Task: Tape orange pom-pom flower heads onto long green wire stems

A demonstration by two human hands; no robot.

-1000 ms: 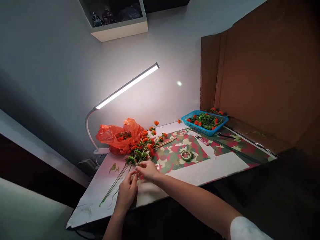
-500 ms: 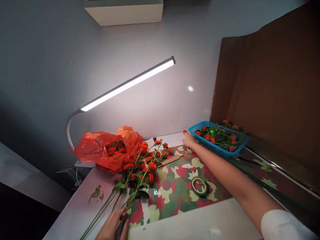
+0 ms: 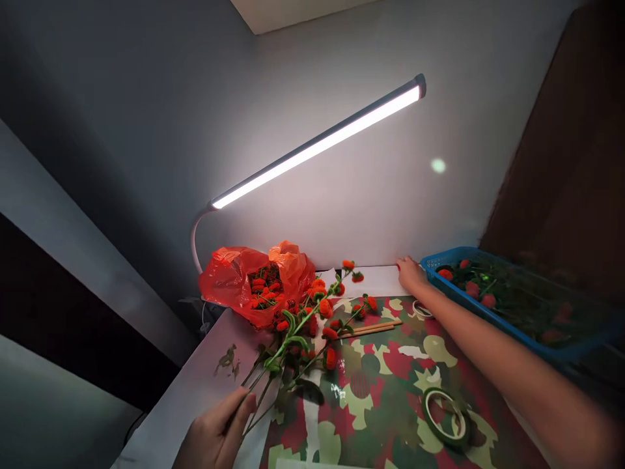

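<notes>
A bunch of green stems with small orange-red flowers (image 3: 312, 319) lies across the table's left part. My left hand (image 3: 215, 433), at the bottom edge, has its fingers closed round the lower ends of these stems. My right arm stretches to the back of the table, where my right hand (image 3: 409, 272) rests beside the near-left corner of a blue basket (image 3: 493, 312) with a small red thing at its fingertips. Its fingers are curled and face away, so what they hold is hidden. A small white ring (image 3: 420, 308) lies just beside the wrist.
An orange plastic bag (image 3: 234, 280) full of orange flowers sits at the back left. A lit bar lamp (image 3: 317, 143) hangs over the table. A camouflage-pattern mat (image 3: 390, 384) holds a green tape roll (image 3: 445, 417) and thin wooden sticks (image 3: 371, 327). Brown cardboard (image 3: 576, 163) stands at the right.
My right hand left the stems and reached to the back by the blue basket. The view moved closer and leftwards. My left hand stays on the stem ends.
</notes>
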